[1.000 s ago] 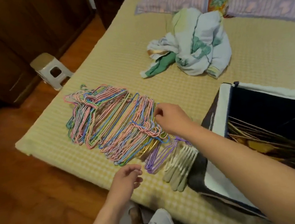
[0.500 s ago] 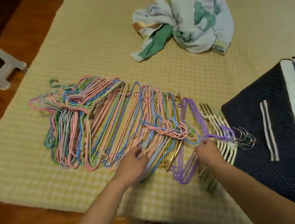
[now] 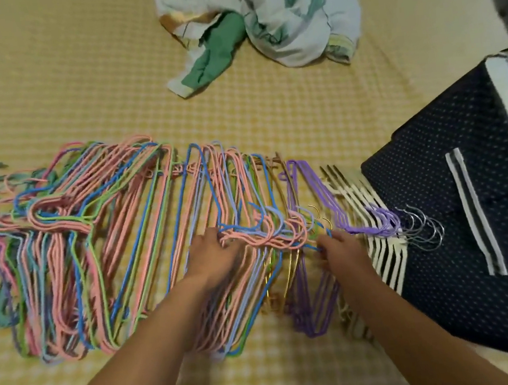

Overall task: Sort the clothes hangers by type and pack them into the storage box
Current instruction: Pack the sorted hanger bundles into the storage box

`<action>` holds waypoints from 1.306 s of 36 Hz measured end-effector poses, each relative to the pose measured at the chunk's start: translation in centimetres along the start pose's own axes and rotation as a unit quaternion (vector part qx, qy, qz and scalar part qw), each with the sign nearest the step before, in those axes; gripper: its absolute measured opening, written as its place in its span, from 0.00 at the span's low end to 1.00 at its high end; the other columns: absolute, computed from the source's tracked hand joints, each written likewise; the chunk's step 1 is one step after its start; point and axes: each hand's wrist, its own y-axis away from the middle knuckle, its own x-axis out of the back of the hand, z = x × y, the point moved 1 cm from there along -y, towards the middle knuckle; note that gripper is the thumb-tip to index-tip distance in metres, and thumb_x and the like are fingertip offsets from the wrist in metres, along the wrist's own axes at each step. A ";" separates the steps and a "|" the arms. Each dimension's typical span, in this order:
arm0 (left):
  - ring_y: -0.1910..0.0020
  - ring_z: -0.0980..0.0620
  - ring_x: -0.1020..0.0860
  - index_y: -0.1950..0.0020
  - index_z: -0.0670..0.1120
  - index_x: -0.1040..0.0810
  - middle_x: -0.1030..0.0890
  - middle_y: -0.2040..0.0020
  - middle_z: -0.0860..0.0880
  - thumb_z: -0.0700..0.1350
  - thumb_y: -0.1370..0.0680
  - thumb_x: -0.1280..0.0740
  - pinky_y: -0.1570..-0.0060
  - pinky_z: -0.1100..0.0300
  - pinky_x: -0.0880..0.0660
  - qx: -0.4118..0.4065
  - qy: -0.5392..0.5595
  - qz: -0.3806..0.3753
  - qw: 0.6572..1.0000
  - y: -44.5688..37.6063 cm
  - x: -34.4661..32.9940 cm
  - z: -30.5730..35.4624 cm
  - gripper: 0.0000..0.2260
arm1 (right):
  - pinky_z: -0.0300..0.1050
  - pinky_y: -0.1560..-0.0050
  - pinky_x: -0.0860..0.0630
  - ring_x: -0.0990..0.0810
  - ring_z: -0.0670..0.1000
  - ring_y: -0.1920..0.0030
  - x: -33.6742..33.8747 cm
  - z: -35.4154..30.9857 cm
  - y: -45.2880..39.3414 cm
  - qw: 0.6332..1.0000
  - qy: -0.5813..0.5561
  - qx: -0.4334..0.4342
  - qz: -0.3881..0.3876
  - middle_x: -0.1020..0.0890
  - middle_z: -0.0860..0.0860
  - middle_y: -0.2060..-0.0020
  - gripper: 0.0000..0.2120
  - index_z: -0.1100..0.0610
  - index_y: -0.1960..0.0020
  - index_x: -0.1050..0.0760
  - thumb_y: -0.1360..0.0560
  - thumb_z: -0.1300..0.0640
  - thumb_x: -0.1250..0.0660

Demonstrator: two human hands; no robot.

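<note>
Head view: a long pile of coloured wire hangers (image 3: pixel 101 251) lies across the bed (image 3: pixel 77 101), near its front edge. The left hand (image 3: pixel 214 255) grips pink hangers; the right hand (image 3: pixel 340 250) pinches a blue one. The storage box (image 3: pixel 456 201) sits at the right edge.

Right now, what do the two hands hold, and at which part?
Both hands, left hand and right hand, rest on the hangers near the hooks; a closed grip cannot be told.

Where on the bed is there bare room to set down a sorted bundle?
Free: the bedspread between the hanger row and the crumpled quilt; also the near strip below the row, left of the left hand. Crowded: from the right hand across the cream hangers to the storage box.
</note>
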 end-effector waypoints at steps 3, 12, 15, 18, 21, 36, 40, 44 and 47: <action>0.40 0.43 0.24 0.38 0.49 0.22 0.21 0.44 0.46 0.69 0.34 0.38 0.39 0.48 0.27 -0.035 0.009 0.008 0.999 0.4 -0.4 0.2 0.32 | 0.59 0.52 0.23 0.23 0.52 0.62 -0.9 -1.7 1.4 0.999 -0.018 0.046 -0.014 0.21 0.50 0.66 0.07 0.54 0.60 0.23 0.24 0.55 0.33; 0.48 0.62 0.18 0.34 0.53 0.23 0.15 0.46 0.56 0.55 0.28 0.21 0.34 0.54 0.25 -0.065 0.201 -0.124 0.970 0.1 2.4 -1.3 0.25 | 0.59 0.38 0.22 0.15 0.54 0.46 -5.6 -5.1 4.7 0.981 -0.129 0.074 -0.124 0.13 0.51 0.49 0.12 0.51 0.45 0.18 0.25 0.46 0.30; 0.42 0.48 0.18 0.32 0.49 0.23 0.15 0.39 0.47 0.50 0.30 0.21 0.34 0.48 0.25 -0.071 0.300 -0.190 0.932 0.3 3.1 -1.5 0.27 | 0.59 0.37 0.23 0.16 0.51 0.43 -8.1 -5.9 6.4 0.972 -0.105 0.105 -0.182 0.14 0.49 0.45 0.16 0.49 0.38 0.20 0.24 0.46 0.33; 0.42 0.43 0.18 0.32 0.44 0.24 0.16 0.39 0.40 0.41 0.26 0.24 0.38 0.48 0.22 -0.072 0.361 -0.202 0.907 0.9 3.5 -1.5 0.24 | 0.55 0.39 0.21 0.16 0.44 0.47 -10.6 -6.8 8.0 0.969 -0.060 0.132 -0.200 0.14 0.45 0.48 0.13 0.48 0.40 0.20 0.23 0.48 0.33; 0.50 0.43 0.15 0.32 0.38 0.26 0.16 0.45 0.38 0.33 0.23 0.30 0.49 0.51 0.18 -0.035 0.440 -0.209 0.873 1.9 3.4 -2.1 0.19 | 0.55 0.40 0.21 0.15 0.46 0.49 -12.5 -7.8 8.9 0.967 -0.045 0.130 -0.213 0.14 0.47 0.52 0.17 0.49 0.44 0.19 0.29 0.43 0.31; 0.47 0.41 0.17 0.40 0.34 0.20 0.16 0.47 0.37 0.34 0.28 0.30 0.49 0.53 0.19 -0.106 0.387 -0.242 0.884 4.2 5.2 2.8 0.16 | 0.47 0.50 0.21 0.17 0.48 0.54 -10.0 -10.4 10.8 0.943 -0.046 0.258 -0.207 0.16 0.46 0.57 0.12 0.50 0.47 0.21 0.28 0.61 0.30; 0.50 0.39 0.19 0.44 0.29 0.21 0.17 0.51 0.32 0.32 0.23 0.29 0.45 0.43 0.20 -0.106 0.393 -0.241 0.881 6.5 6.2 4.5 0.10 | 0.36 0.57 0.22 0.17 0.41 0.57 -6.8 -12.7 12.6 0.937 -0.055 0.244 -0.242 0.15 0.47 0.57 0.12 0.61 0.41 0.22 0.22 0.71 0.35; 0.47 0.35 0.21 0.39 0.29 0.23 0.19 0.45 0.30 0.31 0.25 0.29 0.44 0.42 0.20 -0.115 0.445 -0.219 0.861 10.4 8.4 7.1 0.15 | 0.48 0.65 0.18 0.15 0.47 0.55 -3.8 -14.7 15.7 0.937 -0.076 0.215 -0.266 0.16 0.50 0.47 0.15 0.53 0.38 0.24 0.21 0.67 0.35; 0.53 0.39 0.17 0.43 0.35 0.18 0.17 0.49 0.34 0.30 0.25 0.30 0.53 0.48 0.17 -0.128 0.454 -0.222 0.853 14.2 10.5 10.1 0.11 | 0.38 0.68 0.21 0.17 0.37 0.58 -0.9 -16.1 18.4 0.957 -0.122 0.198 -0.171 0.20 0.54 0.42 0.18 0.57 0.35 0.29 0.22 0.69 0.33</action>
